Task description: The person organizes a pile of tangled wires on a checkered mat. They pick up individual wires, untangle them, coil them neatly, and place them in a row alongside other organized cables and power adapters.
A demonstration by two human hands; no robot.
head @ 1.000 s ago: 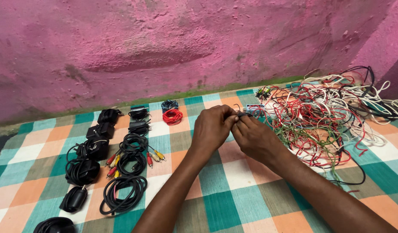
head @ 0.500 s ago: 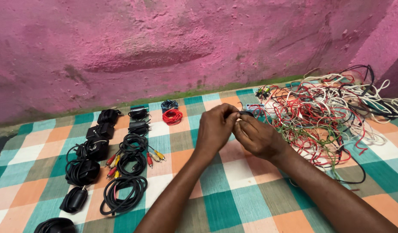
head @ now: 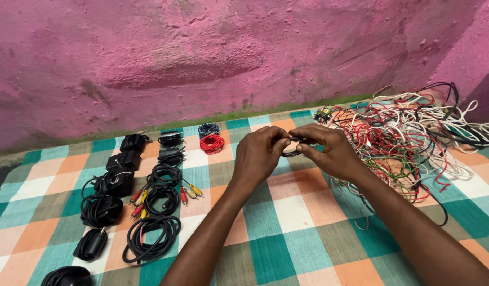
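A checked cloth (head: 287, 212) is lying under a rough pink wall (head: 202, 53). The left hand (head: 258, 154) and right hand (head: 329, 151) are pinching a small dark wire coil (head: 292, 148) beside tangled wires (head: 409, 137).

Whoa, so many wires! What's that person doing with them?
A person holds a small coil of dark wire up between the left hand and the right hand, pinching it with the fingertips of both. To the right lies a big tangled heap of red, white, green and black wires. To the left, on the checked cloth, neat bundles are laid out in rows: black cable coils, black adapters, cables with red and yellow plugs and a small red coil.
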